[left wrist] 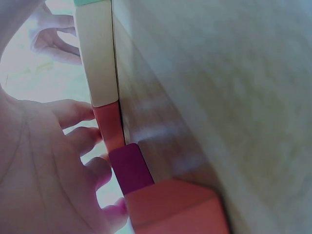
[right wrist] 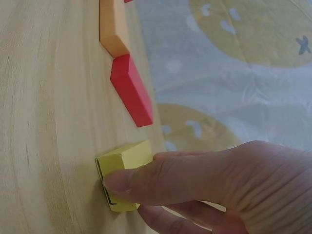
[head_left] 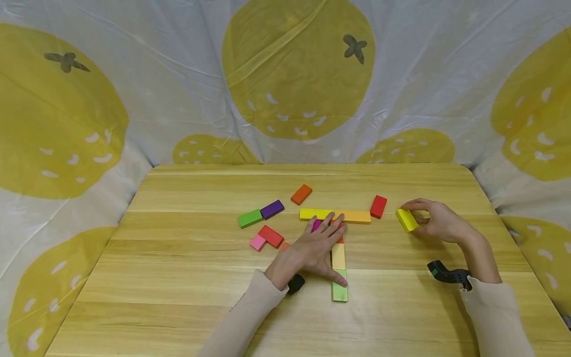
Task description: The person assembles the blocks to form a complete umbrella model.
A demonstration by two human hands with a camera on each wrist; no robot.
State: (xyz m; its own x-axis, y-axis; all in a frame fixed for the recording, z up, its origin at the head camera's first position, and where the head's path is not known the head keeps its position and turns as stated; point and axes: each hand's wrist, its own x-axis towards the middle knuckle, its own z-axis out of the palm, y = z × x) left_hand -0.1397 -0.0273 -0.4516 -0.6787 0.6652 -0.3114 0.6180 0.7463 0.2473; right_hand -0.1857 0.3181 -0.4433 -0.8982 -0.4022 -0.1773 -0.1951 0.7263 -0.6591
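My right hand (head_left: 441, 223) pinches a yellow block (head_left: 406, 220) between thumb and fingers at the right of the table; the right wrist view shows the thumb across the block's face (right wrist: 134, 158). My left hand (head_left: 308, 250) spreads its fingers over a row of blocks in the middle. Its fingertips touch near a magenta block (head_left: 316, 225), partly hidden under them. Running toward the near edge are a cream block (head_left: 338, 256) and a light green block (head_left: 340, 292), which the left thumb touches. Across the top lie a yellow block (head_left: 314, 214) and a light orange block (head_left: 354, 217), end to end.
A red block (head_left: 378, 207) lies between the row and my right hand. Further left are an orange block (head_left: 301, 194), a purple block (head_left: 272, 209) touching a green one (head_left: 251, 218), and a red block (head_left: 270, 236) touching a pink one (head_left: 257, 242). A patterned curtain (head_left: 187, 99) stands behind the table.
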